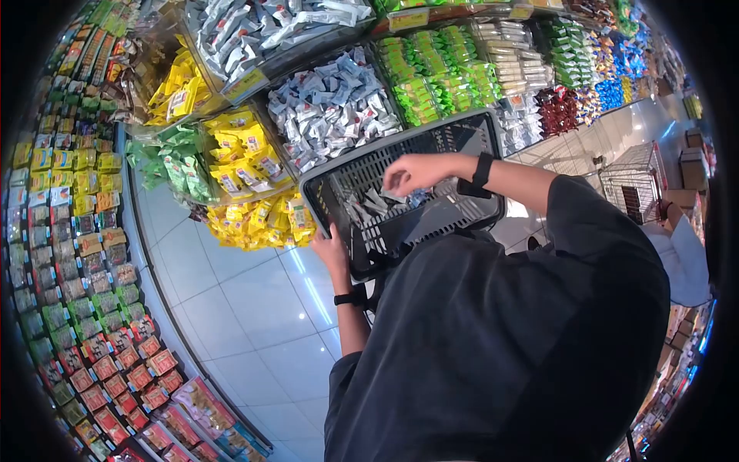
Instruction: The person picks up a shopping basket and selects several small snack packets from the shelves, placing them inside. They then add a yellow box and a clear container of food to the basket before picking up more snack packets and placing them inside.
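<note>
A dark shopping basket [400, 144] with slotted walls is in front of my body. Several small silver-white packets [375, 202] lie in it. My right hand [416, 174] hovers over the basket with its fingers curled; whether anything is between them is too small to tell. At the basket's left rim, my left hand [329, 250] is wrapped round the edge. Just beyond the basket is a bin of silver-white packets [331, 104], with yellow packets [242, 150] to its left and green packets [439, 73] to its right.
Shelves of packaged goods [85, 254] curve along the left side. Tiled floor [254, 308] shows between them and me. A metal shopping cart [633, 181] stands at the right, near another person's light-coloured clothing [681, 258]. Dark red packets [556, 110] fill a bin farther right.
</note>
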A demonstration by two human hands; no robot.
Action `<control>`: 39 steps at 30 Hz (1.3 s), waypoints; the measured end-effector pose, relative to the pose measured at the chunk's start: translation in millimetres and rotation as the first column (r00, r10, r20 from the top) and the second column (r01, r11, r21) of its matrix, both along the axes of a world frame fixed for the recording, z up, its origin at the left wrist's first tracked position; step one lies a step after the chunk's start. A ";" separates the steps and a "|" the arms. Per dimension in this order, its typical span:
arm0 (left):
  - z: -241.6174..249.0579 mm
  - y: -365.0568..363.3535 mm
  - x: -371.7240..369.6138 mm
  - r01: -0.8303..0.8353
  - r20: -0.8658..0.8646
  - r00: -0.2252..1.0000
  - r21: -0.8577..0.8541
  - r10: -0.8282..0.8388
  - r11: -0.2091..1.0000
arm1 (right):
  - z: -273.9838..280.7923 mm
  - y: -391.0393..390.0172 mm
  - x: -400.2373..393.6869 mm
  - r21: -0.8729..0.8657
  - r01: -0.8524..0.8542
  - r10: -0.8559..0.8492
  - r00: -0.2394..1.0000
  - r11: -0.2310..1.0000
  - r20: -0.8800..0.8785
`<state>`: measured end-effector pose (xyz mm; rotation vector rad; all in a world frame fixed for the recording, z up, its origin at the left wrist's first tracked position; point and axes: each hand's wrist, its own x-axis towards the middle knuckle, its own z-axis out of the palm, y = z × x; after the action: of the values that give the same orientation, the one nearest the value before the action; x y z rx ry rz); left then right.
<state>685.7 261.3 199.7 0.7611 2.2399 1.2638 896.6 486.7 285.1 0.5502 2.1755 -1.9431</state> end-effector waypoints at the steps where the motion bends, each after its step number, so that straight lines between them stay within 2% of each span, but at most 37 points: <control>1: -9.7 -0.7 -1.2 0.002 -0.028 1.000 0.044 -0.001 0.999 | 27.9 2.8 -15.7 -0.118 0.010 -0.024 0.993 0.993 -0.114; 3: -13.6 -0.9 -2.3 0.005 -0.058 0.998 0.092 0.001 0.996 | 73.2 26.2 -40.9 -0.034 0.095 -0.097 0.992 0.995 -0.078; 4: -12.6 -1.1 -2.9 0.015 -0.057 0.998 0.060 -0.012 0.998 | 70.2 44.7 -54.0 0.282 0.147 -0.111 0.984 0.948 -0.140; 5: -11.5 -2.2 -3.3 0.025 -0.057 0.998 0.026 -0.024 0.999 | 62.9 63.9 -64.5 0.562 0.205 -0.105 0.973 0.801 -0.205; 6: -11.7 -2.3 -3.4 0.024 -0.062 0.998 0.032 -0.022 0.999 | 48.2 80.3 -71.7 0.566 0.207 -0.103 0.972 0.798 -0.211; 8: -14.6 -3.4 -3.0 0.027 -0.111 0.994 0.057 -0.021 0.998 | 13.3 100.9 -85.4 0.914 0.009 -0.074 0.997 0.405 0.024; 11: -4.9 -0.6 -0.2 0.016 -0.090 0.996 0.070 -0.010 0.997 | 7.5 82.3 -99.5 0.916 0.029 -0.153 0.988 0.401 0.036; 12: 0.3 -3.3 -1.0 0.029 -0.024 0.999 -0.043 -0.030 0.999 | 8.4 81.5 -102.1 0.932 -0.019 -0.088 0.995 0.361 0.055; 13: -4.9 -3.0 -2.4 0.028 -0.031 0.999 -0.038 -0.029 0.999 | 4.1 84.1 -106.9 0.934 -0.013 -0.088 0.995 0.357 0.048; 16: -18.5 -4.1 -3.2 0.007 -0.093 0.996 0.077 0.000 0.997 | -8.6 96.1 -119.7 0.975 -0.094 0.006 0.995 0.200 0.095; 17: -6.1 -3.2 0.0 0.012 -0.094 0.996 0.078 -0.005 0.997 | -6.5 97.4 -119.1 0.975 -0.093 0.001 0.996 0.200 0.095; 19: 13.7 -0.6 4.4 0.002 0.028 1.000 -0.034 -0.001 0.999 | 0.4 102.0 -117.4 0.987 -0.101 0.106 0.990 0.123 0.088; 20: 9.6 -0.9 3.6 0.007 0.029 1.000 -0.032 -0.006 0.999 | 3.1 101.2 -116.8 0.991 -0.096 0.111 0.990 0.090 0.085; 21: 2.0 -1.8 1.0 0.015 0.002 1.000 -0.032 -0.015 0.999 | 5.2 99.4 -112.7 0.991 -0.096 0.106 0.991 0.089 0.087; 23: -10.4 -3.4 -3.3 0.027 -0.021 0.999 -0.032 -0.028 0.999 | 17.3 92.1 -101.3 0.978 0.186 0.114 0.974 0.093 -0.196; 25: -21.7 -4.8 -4.7 0.011 -0.053 0.999 0.001 -0.011 1.000 | 32.7 82.8 -83.5 0.972 0.198 0.089 0.974 0.129 -0.210; 26: -31.2 -3.1 -3.2 -0.004 -0.109 0.994 0.146 0.020 0.989 | 43.4 74.5 -71.5 0.913 0.291 0.049 0.947 0.287 -0.317; 27: -30.9 -2.1 -2.3 0.000 -0.104 0.994 0.147 0.015 0.989 | 56.8 65.7 -58.1 0.821 0.376 -0.008 0.911 0.431 -0.413; 29: -27.3 -3.5 -3.4 0.016 -0.115 0.993 0.114 -0.003 0.993 | 82.8 44.3 -27.0 0.699 0.415 -0.095 0.889 0.583 -0.449; 31: -31.6 -5.7 -4.1 0.018 -0.104 0.995 0.064 -0.012 0.998 | 115.0 16.9 10.2 0.582 0.298 -0.177 0.950 0.757 -0.257; 32: -41.4 -5.1 -5.4 0.011 -0.167 0.986 0.125 0.011 0.992 | 101.4 10.2 28.6 0.525 0.280 -0.157 0.951 0.804 -0.266; 33: -42.1 -2.5 -5.5 0.009 -0.228 0.973 0.190 0.035 0.982 | 105.5 2.5 43.1 0.557 0.164 -0.149 0.986 0.814 -0.072; 35: -41.3 -5.9 -6.6 0.015 -0.203 0.979 0.157 0.017 0.987 | 62.1 -6.3 72.8 0.639 0.177 -0.153 0.984 0.748 -0.094; 37: -43.2 -8.0 -10.7 0.027 -0.121 0.992 0.006 -0.026 1.000 | 46.2 -22.3 93.0 0.819 0.033 -0.243 0.961 0.573 0.131; 39: -30.1 -3.7 -6.2 0.029 -0.134 0.991 0.033 -0.025 0.999 | 44.1 -20.1 100.9 0.777 0.000 -0.181 0.972 0.629 0.147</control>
<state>679.5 257.6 169.7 0.9114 2.3096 1.2768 997.4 466.6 329.2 0.9436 2.7975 -0.7862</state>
